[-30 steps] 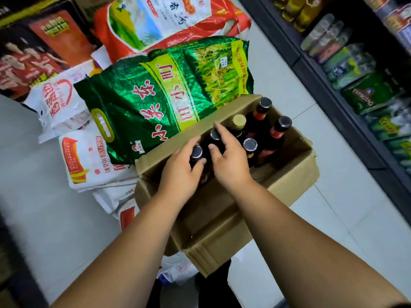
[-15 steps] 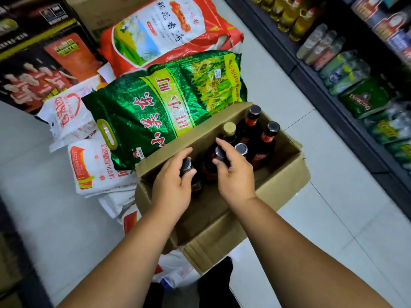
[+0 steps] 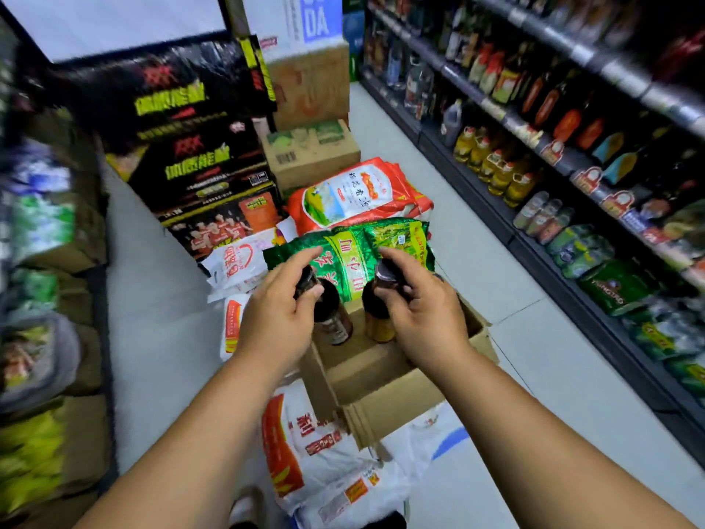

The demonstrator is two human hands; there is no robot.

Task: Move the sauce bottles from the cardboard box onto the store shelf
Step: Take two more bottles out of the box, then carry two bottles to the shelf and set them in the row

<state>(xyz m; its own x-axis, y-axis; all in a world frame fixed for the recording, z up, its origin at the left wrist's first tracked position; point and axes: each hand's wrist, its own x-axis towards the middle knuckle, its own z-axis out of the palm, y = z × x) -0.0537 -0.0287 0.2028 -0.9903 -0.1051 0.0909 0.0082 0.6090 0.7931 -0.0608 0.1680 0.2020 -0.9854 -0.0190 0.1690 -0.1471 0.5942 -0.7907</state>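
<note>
Each hand, left (image 3: 278, 322) and right (image 3: 423, 315), grips 1 dark glass bottle (image 3: 332, 315) above corrugated box (image 3: 381, 391)

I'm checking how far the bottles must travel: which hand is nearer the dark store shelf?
Right. The right hand, gripping a dark sauce bottle, is on the dark store shelf side; the left hand is farther away.

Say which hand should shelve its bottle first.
Probably the right hand: its dark glass sauce bottle is nearer the black store shelf on that side; the left hand would have to cross over.
</note>
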